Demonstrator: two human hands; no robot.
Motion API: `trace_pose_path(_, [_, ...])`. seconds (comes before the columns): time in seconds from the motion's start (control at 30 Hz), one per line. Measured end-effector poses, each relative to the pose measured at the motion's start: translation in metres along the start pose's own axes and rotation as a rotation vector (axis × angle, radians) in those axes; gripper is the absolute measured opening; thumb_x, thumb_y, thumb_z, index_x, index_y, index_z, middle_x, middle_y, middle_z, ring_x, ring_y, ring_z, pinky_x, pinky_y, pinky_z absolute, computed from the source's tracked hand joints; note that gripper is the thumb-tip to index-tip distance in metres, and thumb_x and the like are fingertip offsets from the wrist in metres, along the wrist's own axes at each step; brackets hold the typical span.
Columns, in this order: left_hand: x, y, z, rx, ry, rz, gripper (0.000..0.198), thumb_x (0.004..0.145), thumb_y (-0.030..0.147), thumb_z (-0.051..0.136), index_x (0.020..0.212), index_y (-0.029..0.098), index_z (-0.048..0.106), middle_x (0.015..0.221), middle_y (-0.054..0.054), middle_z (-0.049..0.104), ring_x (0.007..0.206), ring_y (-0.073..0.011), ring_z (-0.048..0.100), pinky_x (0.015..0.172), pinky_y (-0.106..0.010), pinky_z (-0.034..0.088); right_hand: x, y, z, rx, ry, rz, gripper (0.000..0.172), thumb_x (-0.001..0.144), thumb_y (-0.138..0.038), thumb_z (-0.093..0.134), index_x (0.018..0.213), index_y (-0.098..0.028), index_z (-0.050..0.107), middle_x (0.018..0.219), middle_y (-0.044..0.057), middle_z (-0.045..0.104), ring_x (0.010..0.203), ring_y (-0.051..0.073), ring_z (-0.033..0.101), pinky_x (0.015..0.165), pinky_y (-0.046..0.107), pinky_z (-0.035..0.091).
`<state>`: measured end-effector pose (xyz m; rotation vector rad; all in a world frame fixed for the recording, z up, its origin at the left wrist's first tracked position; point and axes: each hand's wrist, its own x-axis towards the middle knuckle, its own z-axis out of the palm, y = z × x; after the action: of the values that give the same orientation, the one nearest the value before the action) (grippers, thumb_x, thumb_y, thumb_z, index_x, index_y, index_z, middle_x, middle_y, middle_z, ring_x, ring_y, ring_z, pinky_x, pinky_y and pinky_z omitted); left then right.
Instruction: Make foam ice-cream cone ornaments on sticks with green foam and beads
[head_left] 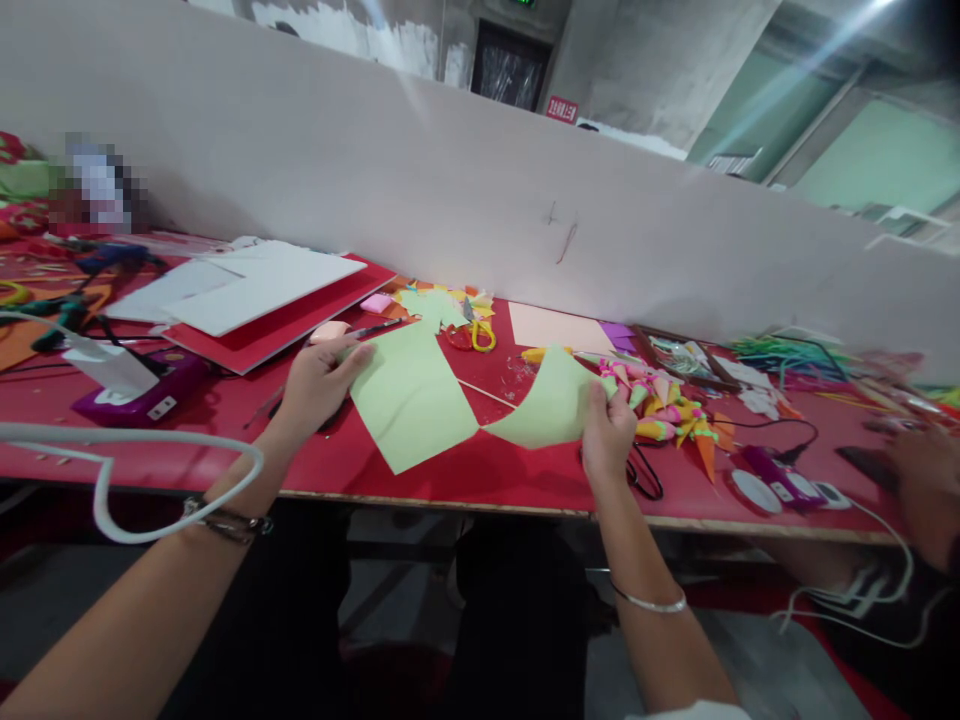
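Observation:
My left hand [319, 385] pinches the upper left edge of a pale green paper sheet [412, 400] between thumb and fingers. At the right, my right hand [609, 438] grips the outer edge of a second pale green paper piece [541, 405], which curves a little. Both pieces are held above the red tabletop, and their corners meet at a narrow point between my hands. Whether they are still joined there I cannot tell. Scissors with yellow handles [484, 337] lie just behind the papers, beside crumpled green paper scraps [435, 305].
White boards [262, 285] are stacked at the back left. Purple power strips [142, 390] with white cables sit at both sides. Folded paper flowers [667, 405] lie right of my right hand. A grey partition [450, 190] borders the table. Another person's hand [926, 480] is at far right.

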<state>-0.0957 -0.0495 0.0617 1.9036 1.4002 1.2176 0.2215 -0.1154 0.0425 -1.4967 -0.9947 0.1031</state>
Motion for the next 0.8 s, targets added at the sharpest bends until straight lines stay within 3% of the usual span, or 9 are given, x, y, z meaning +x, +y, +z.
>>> trace_pose_path(0.13, [0.002, -0.015, -0.005, 0.008, 0.080, -0.076, 0.026, 0.078, 0.038, 0.047, 0.079, 0.014, 0.057, 0.056, 0.005, 0.043, 0.052, -0.0057, 0.036, 0.046, -0.016, 0.026, 0.011, 0.021, -0.003, 0.016, 0.100, 0.065, 0.037, 0.073, -0.049, 0.046, 0.055, -0.016, 0.043, 0.049, -0.005, 0.037, 0.048, 0.009, 0.034, 0.044, 0.022, 0.031])
trace_pose_path(0.23, [0.005, -0.024, -0.007, -0.046, 0.131, -0.168, 0.025, 0.079, 0.037, 0.045, 0.083, 0.016, 0.057, 0.049, 0.007, 0.040, 0.045, -0.0049, 0.034, 0.042, -0.016, 0.026, 0.015, 0.033, -0.005, 0.072, 0.084, 0.137, 0.036, 0.072, -0.050, 0.047, 0.063, -0.015, 0.049, 0.052, -0.003, 0.042, 0.048, 0.009, 0.037, 0.044, 0.023, 0.034])
trace_pose_path(0.33, [0.008, -0.021, -0.004, -0.219, 0.187, -0.228, 0.025, 0.081, 0.032, 0.043, 0.095, 0.015, 0.054, 0.062, 0.006, 0.049, 0.047, -0.0044, 0.043, 0.049, -0.017, 0.039, 0.012, 0.032, -0.005, 0.099, 0.049, 0.131, 0.036, 0.074, -0.049, 0.046, 0.066, -0.015, 0.050, 0.054, -0.003, 0.044, 0.048, 0.009, 0.038, 0.045, 0.023, 0.035])
trace_pose_path(0.4, [0.010, -0.014, 0.001, -0.284, 0.171, -0.159, 0.027, 0.082, 0.031, 0.040, 0.100, 0.014, 0.052, 0.079, 0.002, 0.054, 0.058, -0.0066, 0.052, 0.059, -0.022, 0.046, 0.007, 0.023, -0.005, 0.069, 0.061, 0.053, 0.034, 0.076, -0.047, 0.044, 0.068, -0.014, 0.052, 0.055, -0.002, 0.045, 0.049, 0.010, 0.040, 0.047, 0.023, 0.036])
trace_pose_path(0.47, [0.013, -0.009, 0.009, -0.183, 0.097, 0.018, 0.029, 0.083, 0.031, 0.038, 0.101, 0.014, 0.053, 0.096, -0.003, 0.053, 0.078, -0.0112, 0.055, 0.070, -0.025, 0.048, 0.000, 0.010, -0.004, 0.014, 0.032, -0.094, 0.029, 0.078, -0.041, 0.044, 0.077, -0.014, 0.056, 0.060, 0.000, 0.050, 0.056, 0.012, 0.045, 0.053, 0.025, 0.039])
trace_pose_path(0.53, [0.016, -0.009, 0.018, 0.025, 0.010, 0.219, 0.030, 0.084, 0.030, 0.037, 0.102, 0.015, 0.055, 0.108, -0.005, 0.051, 0.096, -0.0150, 0.051, 0.082, -0.028, 0.043, -0.010, -0.001, -0.002, -0.034, -0.119, -0.314, 0.022, 0.081, -0.033, 0.044, 0.085, -0.017, 0.059, 0.078, 0.005, 0.058, 0.072, 0.016, 0.052, 0.067, 0.029, 0.042])
trace_pose_path(0.63, [0.021, -0.024, 0.037, 0.279, -0.115, 0.396, 0.032, 0.086, 0.026, 0.031, 0.105, 0.016, 0.055, 0.112, -0.007, 0.051, 0.106, -0.0165, 0.045, 0.093, -0.030, 0.035, -0.027, -0.003, 0.003, -0.205, -0.560, -0.602, 0.021, 0.083, -0.026, 0.042, 0.090, -0.022, 0.061, 0.085, 0.006, 0.061, 0.084, 0.018, 0.051, 0.078, 0.031, 0.039])
trace_pose_path(0.7, [0.022, -0.037, 0.049, 0.407, -0.225, 0.410, 0.034, 0.086, 0.023, 0.028, 0.109, 0.016, 0.052, 0.119, -0.009, 0.046, 0.112, -0.0178, 0.042, 0.095, -0.031, 0.034, -0.038, 0.007, 0.005, -0.324, -0.786, -0.677, 0.024, 0.085, -0.024, 0.039, 0.093, -0.022, 0.062, 0.083, 0.006, 0.060, 0.081, 0.017, 0.051, 0.073, 0.030, 0.041])
trace_pose_path(0.8, [0.016, -0.050, 0.063, 0.577, -0.295, 0.345, 0.039, 0.085, 0.023, 0.030, 0.122, 0.016, 0.040, 0.130, -0.013, 0.034, 0.116, -0.0225, 0.038, 0.091, -0.036, 0.037, -0.049, 0.025, 0.004, -0.386, -0.929, -0.703, 0.025, 0.085, -0.025, 0.039, 0.091, -0.022, 0.063, 0.082, 0.007, 0.059, 0.078, 0.017, 0.050, 0.068, 0.028, 0.042])
